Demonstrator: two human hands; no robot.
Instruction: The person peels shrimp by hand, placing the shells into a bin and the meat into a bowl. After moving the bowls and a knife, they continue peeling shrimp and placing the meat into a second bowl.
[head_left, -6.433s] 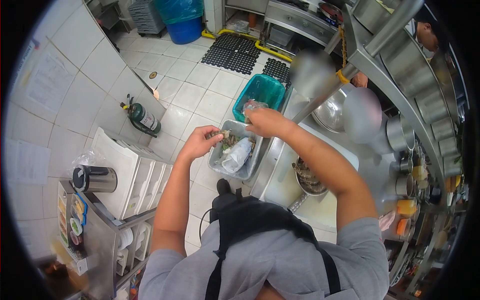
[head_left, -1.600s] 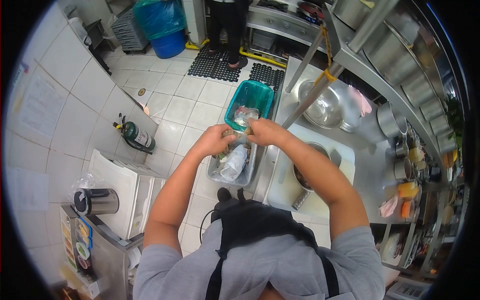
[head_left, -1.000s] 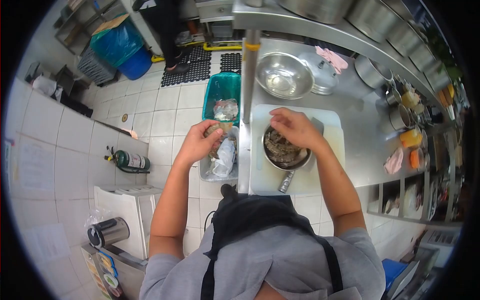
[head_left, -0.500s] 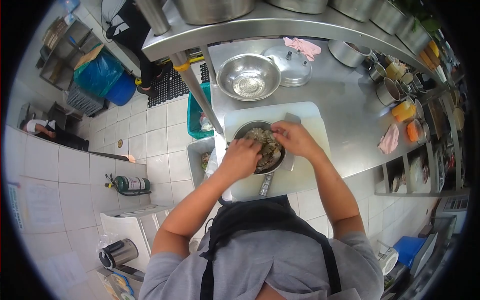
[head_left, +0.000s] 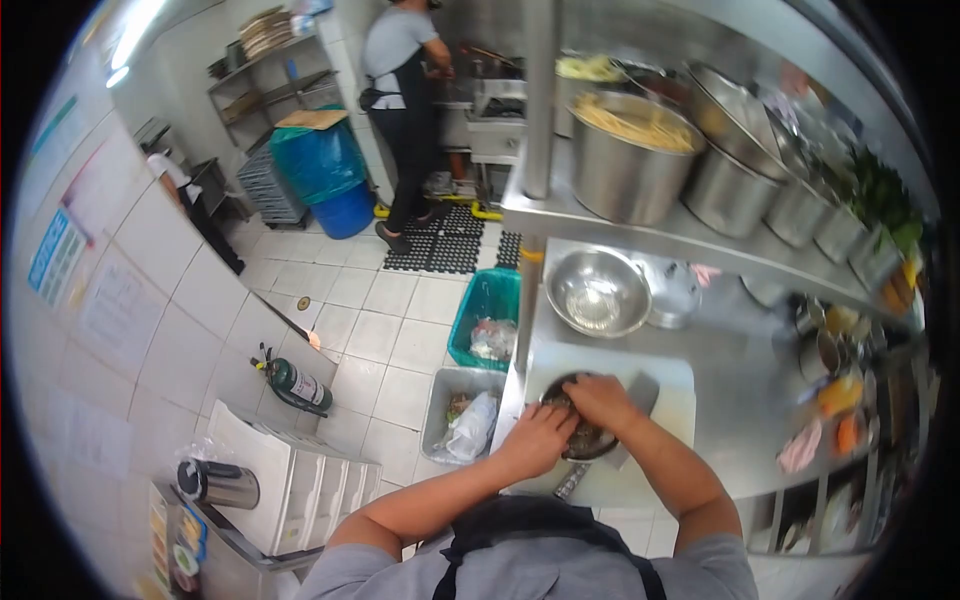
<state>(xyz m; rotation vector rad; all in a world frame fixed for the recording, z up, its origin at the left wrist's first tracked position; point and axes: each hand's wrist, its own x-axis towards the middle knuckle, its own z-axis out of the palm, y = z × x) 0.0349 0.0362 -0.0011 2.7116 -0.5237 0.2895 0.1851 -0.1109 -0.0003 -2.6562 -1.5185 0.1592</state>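
Note:
A round metal bowl (head_left: 600, 446) stands on the white cutting board (head_left: 672, 380). Inside are greyish-brown pieces that look like raw shrimp (head_left: 584, 436). My left hand (head_left: 538, 440) is at the bowl's left side, its fingers bent down into it. Over the far rim, my right hand (head_left: 600, 402) has curled fingers close to the left ones. Whatever the fingertips hold is hidden by the hands. A broad-bladed knife (head_left: 643, 396) lies slantwise beside the bowl, its metal handle pointing towards me.
Behind the board stand a metal colander (head_left: 598, 292) and a pot lid (head_left: 672, 290). A shelf (head_left: 640, 232) with pots runs above the counter. At left are a teal bin (head_left: 470, 330), a grey bin (head_left: 440, 420) and a fire extinguisher (head_left: 298, 385). Another person (head_left: 405, 90) stands farther back.
My view has swung up and to the left, bringing the shelf pots and the other person into sight. Both hands stay at the bowl, with the right one now farther over it.

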